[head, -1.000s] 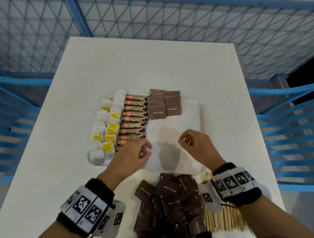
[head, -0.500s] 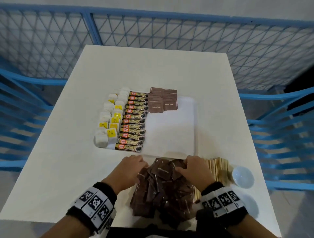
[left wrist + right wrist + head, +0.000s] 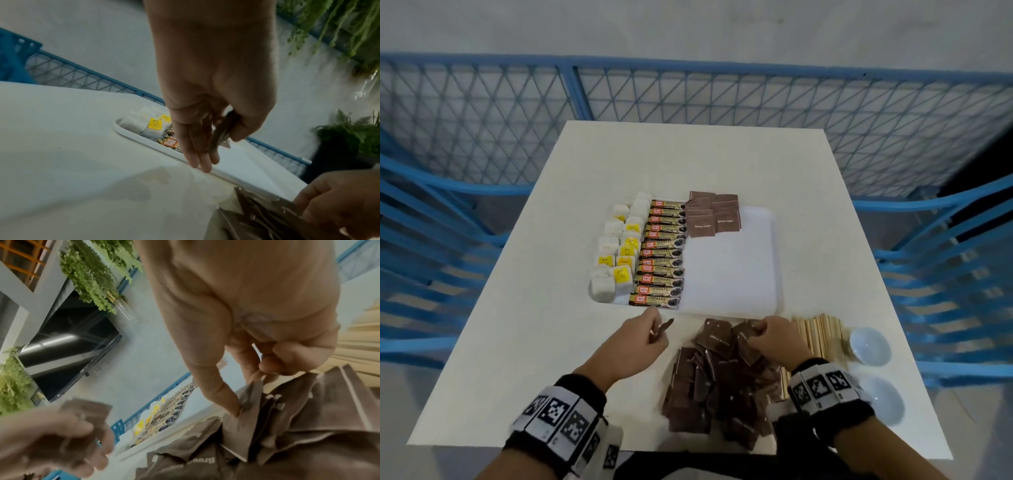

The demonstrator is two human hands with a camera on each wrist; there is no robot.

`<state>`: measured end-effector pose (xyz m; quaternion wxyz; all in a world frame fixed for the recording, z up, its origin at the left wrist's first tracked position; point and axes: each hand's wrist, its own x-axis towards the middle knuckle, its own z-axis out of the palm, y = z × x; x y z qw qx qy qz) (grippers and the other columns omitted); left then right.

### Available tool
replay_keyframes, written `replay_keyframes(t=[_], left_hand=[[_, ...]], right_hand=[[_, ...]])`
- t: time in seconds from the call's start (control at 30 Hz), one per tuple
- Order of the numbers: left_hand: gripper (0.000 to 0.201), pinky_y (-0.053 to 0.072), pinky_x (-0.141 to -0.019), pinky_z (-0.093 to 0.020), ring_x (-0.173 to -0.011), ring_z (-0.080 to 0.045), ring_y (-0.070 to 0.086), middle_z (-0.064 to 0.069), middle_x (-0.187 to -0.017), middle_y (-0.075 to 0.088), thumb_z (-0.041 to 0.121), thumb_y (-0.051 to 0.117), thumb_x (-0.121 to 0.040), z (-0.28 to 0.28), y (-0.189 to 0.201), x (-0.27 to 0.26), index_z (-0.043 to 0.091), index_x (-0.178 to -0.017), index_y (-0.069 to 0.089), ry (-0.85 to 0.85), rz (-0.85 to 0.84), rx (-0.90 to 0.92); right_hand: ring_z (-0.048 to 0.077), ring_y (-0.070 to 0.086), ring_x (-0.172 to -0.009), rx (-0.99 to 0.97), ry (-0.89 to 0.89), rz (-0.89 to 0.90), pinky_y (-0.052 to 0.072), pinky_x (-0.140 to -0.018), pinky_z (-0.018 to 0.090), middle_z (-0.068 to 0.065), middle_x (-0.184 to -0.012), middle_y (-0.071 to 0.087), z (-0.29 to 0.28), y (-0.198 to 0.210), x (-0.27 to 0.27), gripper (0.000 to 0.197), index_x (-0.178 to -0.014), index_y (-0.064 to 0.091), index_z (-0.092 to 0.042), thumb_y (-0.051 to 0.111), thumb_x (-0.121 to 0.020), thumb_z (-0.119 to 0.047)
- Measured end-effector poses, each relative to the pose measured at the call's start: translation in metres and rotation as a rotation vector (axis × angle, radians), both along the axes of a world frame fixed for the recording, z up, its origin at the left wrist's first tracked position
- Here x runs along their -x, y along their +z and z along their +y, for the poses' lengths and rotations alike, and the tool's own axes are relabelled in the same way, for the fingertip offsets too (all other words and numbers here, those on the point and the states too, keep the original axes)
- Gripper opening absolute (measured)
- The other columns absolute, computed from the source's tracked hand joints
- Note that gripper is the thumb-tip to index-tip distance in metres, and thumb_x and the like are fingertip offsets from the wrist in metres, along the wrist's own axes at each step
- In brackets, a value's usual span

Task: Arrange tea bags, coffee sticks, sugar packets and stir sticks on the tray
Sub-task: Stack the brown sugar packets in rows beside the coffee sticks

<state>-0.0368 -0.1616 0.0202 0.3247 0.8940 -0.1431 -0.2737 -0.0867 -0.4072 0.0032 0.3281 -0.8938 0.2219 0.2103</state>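
Note:
A white tray [image 3: 739,274] holds tea bags [image 3: 616,260] at its left, a column of coffee sticks [image 3: 662,253] beside them and brown sugar packets [image 3: 712,216] at its far edge. Near me lies a loose pile of brown sugar packets [image 3: 719,380]. My left hand [image 3: 650,334] pinches one sugar packet [image 3: 221,129] just in front of the tray's near edge. My right hand [image 3: 763,334] pinches a packet [image 3: 249,404] at the top of the pile. Wooden stir sticks [image 3: 818,334] lie right of the pile.
Two small white bowls [image 3: 869,346] [image 3: 887,406] sit at the table's near right. The white table [image 3: 688,164] is ringed by a blue mesh fence [image 3: 688,92] and blue chairs [image 3: 945,274]. The tray's right half is bare.
Both hands drew back from over the tray to the sugar pile near me. The left hand has lifted off the pile to the left with a packet; the right hand now pinches one.

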Motion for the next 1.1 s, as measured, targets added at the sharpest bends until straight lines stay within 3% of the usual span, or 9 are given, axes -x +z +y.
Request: replay_keyframes(t=[0.13,0.23,0.3,0.53,0.63,0.73,0.83,0.97,1.1], left_hand=[[0.011,0.05,-0.071,-0.038,-0.07,-0.022,0.059,-0.008,-0.078,0.064,0.009,0.046,-0.092,0.0,0.01,0.005,0.011,-0.089,0.036,0.103,0.151,0.206],[0.011,0.045,-0.067,-0.031,-0.064,-0.015,0.052,-0.003,-0.073,0.054,0.01,0.045,-0.094,0.001,0.014,0.006,0.018,-0.101,0.042,0.113,0.169,0.274],[0.012,0.043,-0.064,-0.024,-0.063,-0.013,0.051,0.0,-0.074,0.053,0.018,0.049,-0.095,0.003,0.016,0.006,0.021,-0.106,0.048,0.133,0.139,0.282],[0.016,0.045,-0.066,-0.028,-0.068,-0.015,0.054,-0.004,-0.073,0.055,0.038,0.062,-0.086,0.008,0.018,0.0,0.022,-0.092,0.063,0.104,0.14,0.355],[0.021,0.048,-0.065,-0.022,-0.066,-0.008,0.059,0.005,-0.072,0.063,0.041,0.06,-0.087,0.006,0.021,0.0,0.023,-0.097,0.065,0.12,0.158,0.399],[0.014,0.048,-0.068,-0.01,-0.078,0.006,0.065,0.02,-0.081,0.071,0.036,0.059,-0.088,0.008,0.026,0.002,0.037,-0.099,0.066,0.153,0.192,0.515],[0.013,0.049,-0.071,-0.014,-0.087,-0.001,0.067,0.013,-0.091,0.074,0.031,0.064,-0.085,0.014,0.029,0.002,0.033,-0.096,0.07,0.223,0.236,0.585],[0.013,0.041,-0.055,-0.009,-0.062,0.005,0.06,0.014,-0.071,0.069,0.019,0.062,-0.088,0.016,0.033,0.005,0.016,-0.098,0.069,0.217,0.254,0.596],[0.01,0.049,-0.062,-0.014,-0.073,0.0,0.066,0.005,-0.082,0.073,0.013,0.058,-0.091,0.011,0.035,0.009,0.009,-0.096,0.066,0.266,0.309,0.609]], right_hand=[[0.021,0.053,-0.064,0.049,-0.039,0.023,0.034,-0.049,0.023,0.003,-0.054,0.049,0.01,-0.005,-0.002,0.031,-0.052,0.049,-0.01,0.065,-0.072,-0.026],[0.022,0.06,-0.076,0.058,-0.089,-0.007,0.04,-0.059,0.023,0.008,-0.074,0.064,0.018,0.0,-0.003,0.02,-0.073,0.063,-0.005,0.064,-0.075,-0.025],[0.019,0.055,-0.074,0.044,-0.132,-0.046,0.039,-0.055,0.022,0.01,-0.078,0.062,0.022,0.006,0.0,0.017,-0.076,0.059,-0.003,0.064,-0.078,-0.019],[0.012,0.063,-0.071,-0.271,-0.385,-0.29,0.049,-0.061,0.022,0.0,-0.082,0.066,0.042,0.042,0.011,0.021,-0.094,0.057,-0.013,0.071,-0.079,-0.016],[0.017,0.068,-0.074,-0.639,-0.347,-0.309,0.054,-0.065,0.027,0.007,-0.084,0.072,0.072,0.062,0.014,0.024,-0.093,0.058,-0.011,0.075,-0.076,-0.011],[0.019,0.066,-0.078,-0.751,-0.26,-0.323,0.054,-0.075,0.031,0.01,-0.083,0.069,0.096,0.063,0.012,0.024,-0.09,0.057,-0.008,0.075,-0.074,-0.005],[0.021,0.064,-0.076,-0.757,-0.209,-0.352,0.054,-0.07,0.025,0.012,-0.082,0.067,0.108,0.055,0.011,0.024,-0.092,0.058,-0.001,0.073,-0.074,0.0],[0.019,0.066,-0.074,-0.646,-0.099,-0.381,0.056,-0.069,0.027,0.014,-0.084,0.069,0.109,0.049,0.011,0.025,-0.09,0.062,-0.005,0.077,-0.071,-0.005],[0.007,0.061,-0.075,-0.431,0.086,-0.375,0.05,-0.07,0.016,0.003,-0.087,0.069,0.088,0.051,0.014,0.017,-0.09,0.067,-0.016,0.075,-0.076,-0.022]])
